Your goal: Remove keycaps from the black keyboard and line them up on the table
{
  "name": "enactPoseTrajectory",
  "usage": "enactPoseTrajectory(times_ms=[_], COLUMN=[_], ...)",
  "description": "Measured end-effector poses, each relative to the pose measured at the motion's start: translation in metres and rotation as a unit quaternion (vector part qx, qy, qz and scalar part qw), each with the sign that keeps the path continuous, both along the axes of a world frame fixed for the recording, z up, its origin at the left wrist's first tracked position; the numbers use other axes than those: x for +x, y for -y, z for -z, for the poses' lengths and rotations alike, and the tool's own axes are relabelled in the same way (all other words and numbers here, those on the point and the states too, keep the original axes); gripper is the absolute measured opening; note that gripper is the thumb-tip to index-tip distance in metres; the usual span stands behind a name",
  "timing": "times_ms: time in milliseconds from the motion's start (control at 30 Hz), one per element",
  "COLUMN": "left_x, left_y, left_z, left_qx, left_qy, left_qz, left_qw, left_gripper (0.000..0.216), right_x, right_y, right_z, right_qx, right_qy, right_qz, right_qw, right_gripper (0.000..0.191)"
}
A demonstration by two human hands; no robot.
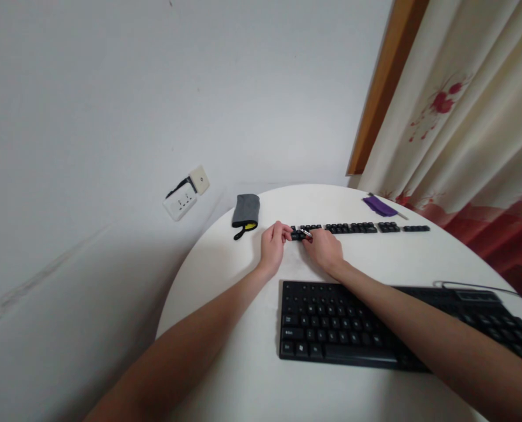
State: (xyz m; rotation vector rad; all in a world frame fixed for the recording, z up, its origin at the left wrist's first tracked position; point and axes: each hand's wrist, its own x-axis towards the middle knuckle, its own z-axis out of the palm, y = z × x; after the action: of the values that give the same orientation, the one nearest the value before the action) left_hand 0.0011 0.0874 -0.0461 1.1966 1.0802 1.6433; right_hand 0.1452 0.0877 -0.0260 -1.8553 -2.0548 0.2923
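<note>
Black keycaps [362, 228] rowed across the tabletop [229, 275], right hand [325, 248], fingers pinched on a silver tool [306, 232], left hand [272, 247], fingers half-curled, hold unclear.

Round white table [225, 334], two bare hands at left end of a row of black keycaps [352, 227]. Right hand [324, 249] holds small silver tool [306, 232] over caps; left hand [272, 243] curled just beside, contact unclear. Black keyboard [344, 325] nearer, right forearm across it. Gray cloth [246, 210] with yellow underside left, purple cloth [379, 205] far right. Wall socket [180, 201], floral curtain [458, 111] behind.
</note>
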Motion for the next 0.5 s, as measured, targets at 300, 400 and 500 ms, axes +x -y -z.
enactPoseTrajectory(times_ms=[300,400,500], left_x=[-0.001,-0.001,-0.002], left_y=[0.002,0.002,0.002], left_z=[-0.001,-0.002,-0.002], left_qx=[0.001,0.001,-0.002], left_qy=[0.006,0.0,-0.015], left_qz=[-0.001,-0.002,-0.006], left_qw=[1.0,1.0,1.0], left_gripper=[0.044,0.043,0.043], right_x=[0.029,0.044,0.052], right_y=[0.01,0.023,0.04], right_z=[-0.029,-0.033,-0.028], right_qx=[0.058,0.064,0.096], right_qy=[-0.237,-0.385,-0.437], right_qz=[-0.025,-0.046,-0.036], right_qw=[0.969,0.919,0.894], right_gripper=[0.039,0.047,0.052])
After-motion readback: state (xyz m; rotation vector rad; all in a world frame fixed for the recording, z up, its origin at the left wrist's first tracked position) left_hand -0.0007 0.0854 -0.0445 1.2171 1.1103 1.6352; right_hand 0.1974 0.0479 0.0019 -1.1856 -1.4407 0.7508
